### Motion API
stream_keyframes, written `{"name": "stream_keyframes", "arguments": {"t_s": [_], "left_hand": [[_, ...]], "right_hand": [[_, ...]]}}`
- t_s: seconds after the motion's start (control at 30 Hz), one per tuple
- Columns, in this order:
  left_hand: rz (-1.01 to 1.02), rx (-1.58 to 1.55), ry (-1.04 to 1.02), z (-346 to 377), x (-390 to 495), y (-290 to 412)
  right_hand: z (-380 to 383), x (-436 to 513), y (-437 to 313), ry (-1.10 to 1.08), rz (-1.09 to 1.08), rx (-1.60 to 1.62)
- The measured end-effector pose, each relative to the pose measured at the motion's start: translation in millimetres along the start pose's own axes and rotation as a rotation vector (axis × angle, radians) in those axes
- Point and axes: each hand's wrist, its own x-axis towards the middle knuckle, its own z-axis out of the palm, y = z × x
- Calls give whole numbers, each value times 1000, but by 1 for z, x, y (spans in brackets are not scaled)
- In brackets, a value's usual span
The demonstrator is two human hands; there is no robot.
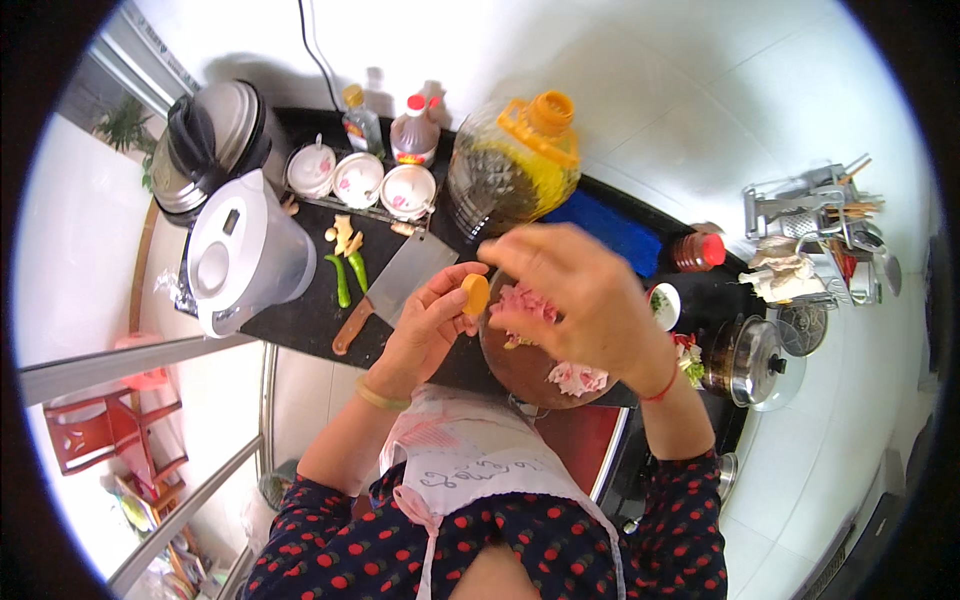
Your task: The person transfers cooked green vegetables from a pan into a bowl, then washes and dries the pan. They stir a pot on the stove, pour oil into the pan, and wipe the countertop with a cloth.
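My left hand [431, 319] pinches a round orange-yellow cap [475, 294] between thumb and fingers, in front of the cutting board's left edge. Raised above the round wooden cutting board [517, 371] is my right hand [596, 304], slightly blurred, its fingers apart and nothing visible in them. Sliced pink meat [525, 301] lies partly hidden beneath it, and a paler heap of meat [577, 379] sits near the board's front edge. Behind the hands stands a large plastic cooking oil jug [514, 169] with an orange handle; its orange neck appears uncapped.
A cleaver [412, 277] rests left of my left hand, beside green chili peppers [342, 281] and ginger [343, 236]. Farther left are a water filter pitcher [251, 251] and lidded seasoning jars [358, 180]. Rightward stand a small white bowl [665, 306] and a lidded pot [750, 360].
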Motion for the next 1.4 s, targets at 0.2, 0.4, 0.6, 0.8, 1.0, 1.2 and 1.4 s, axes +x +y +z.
{"name": "stream_keyframes", "arguments": {"t_s": [0.2,0.4,0.6,0.8,1.0,1.2,1.4], "left_hand": [[-56,-65,-151,51,26,18],[-29,-13,-191,51,33,16],[-293,-14,-79,19,2,-16],[-428,30,44,-25,-54,-33],[-501,35,120,-51,-88,-45],[-485,32,81,-47,-92,-45],[-572,98,-18,-51,-76,-67]], "right_hand": [[5,-21,6,110,-4,-55],[-39,15,33,233,29,-43],[-74,79,116,100,-25,-108],[-82,107,120,-222,66,-190],[-82,120,106,-358,72,-366],[-66,119,109,-288,57,-422],[-63,119,109,-237,192,-859]]}}
